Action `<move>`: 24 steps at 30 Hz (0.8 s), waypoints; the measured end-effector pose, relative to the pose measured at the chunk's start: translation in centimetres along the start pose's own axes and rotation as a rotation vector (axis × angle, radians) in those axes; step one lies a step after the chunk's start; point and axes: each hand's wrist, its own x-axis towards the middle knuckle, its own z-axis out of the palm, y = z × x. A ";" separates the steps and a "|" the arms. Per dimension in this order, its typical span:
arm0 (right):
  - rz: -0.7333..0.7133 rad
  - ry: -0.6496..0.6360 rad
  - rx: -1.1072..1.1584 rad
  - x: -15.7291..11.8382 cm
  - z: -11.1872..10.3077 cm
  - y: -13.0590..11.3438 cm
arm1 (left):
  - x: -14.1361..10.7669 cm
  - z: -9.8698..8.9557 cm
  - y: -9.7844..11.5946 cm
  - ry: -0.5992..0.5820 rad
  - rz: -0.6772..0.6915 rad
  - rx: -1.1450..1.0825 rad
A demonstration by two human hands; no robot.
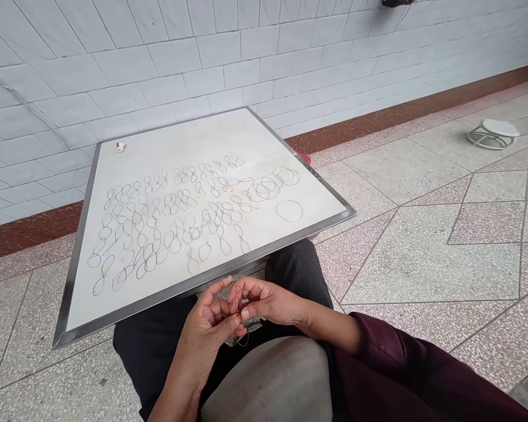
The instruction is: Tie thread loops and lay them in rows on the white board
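Note:
In front of my lap, beyond the table's near edge, my left hand (211, 319) and my right hand (264, 302) meet fingertip to fingertip. Both pinch a thin dark loop of cord or wire (245, 340); one bend of it rises between the fingers and another hangs below them. Which material it is, I cannot tell. A tan covering (227, 282) wraps the tip of my left index finger. On the white table (158, 138) lie rows of similar thin loops, many crossed into figure eights. A single round loop (290, 211) lies apart at the right.
A small white and red object (121, 147) rests at the table's far left corner. The table has a grey metal edge (211, 283) and stands against a white tiled wall (229, 76). On the speckled floor to the right is a low round stool (493, 135).

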 end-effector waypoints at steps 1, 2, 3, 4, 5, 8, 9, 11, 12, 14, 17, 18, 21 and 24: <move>-0.008 -0.006 -0.003 0.0 0.1 0.0 | -0.1 -0.1 0.1 -0.008 0.006 0.007; -0.014 -0.011 -0.006 -0.1 0.2 -0.1 | -0.1 -0.1 0.1 -0.020 0.010 0.018; -0.016 -0.016 -0.007 -0.1 0.3 -0.1 | -0.2 -0.1 0.2 -0.029 0.014 0.030; -0.012 -0.018 -0.008 -0.2 0.4 -0.2 | -0.3 -0.1 0.2 -0.032 0.023 0.041; -0.005 -0.016 -0.012 -0.2 0.4 -0.2 | -0.4 -0.1 0.2 -0.027 0.035 0.052; 0.016 0.006 -0.025 -0.4 0.6 0.0 | -0.6 0.0 -0.1 0.011 0.087 0.079; 0.020 0.014 -0.026 -0.4 0.6 0.1 | -0.6 0.0 -0.2 0.020 0.105 0.093; 0.030 0.028 -0.016 -0.5 0.5 0.3 | -0.5 -0.2 -0.5 0.016 0.125 0.128; 0.038 0.034 -0.012 -0.5 0.5 0.5 | -0.5 -0.3 -0.7 0.006 0.130 0.148; 0.061 0.042 -0.008 -0.5 0.5 0.7 | -0.3 -0.6 -1.0 -0.019 0.138 0.197; 0.078 0.043 -0.012 -0.4 0.5 0.9 | 0.0 -1.1 -1.5 -0.016 0.171 0.325; 0.076 0.049 -0.020 -0.4 0.5 1.0 | 0.0 -1.2 -1.7 0.003 0.189 0.367; 0.067 0.080 -0.083 -0.3 0.6 1.1 | 0.2 -1.2 -2.2 0.066 0.240 0.431; 0.060 0.099 -0.181 -0.2 0.5 1.2 | 0.4 -1.3 -2.7 0.093 0.278 0.437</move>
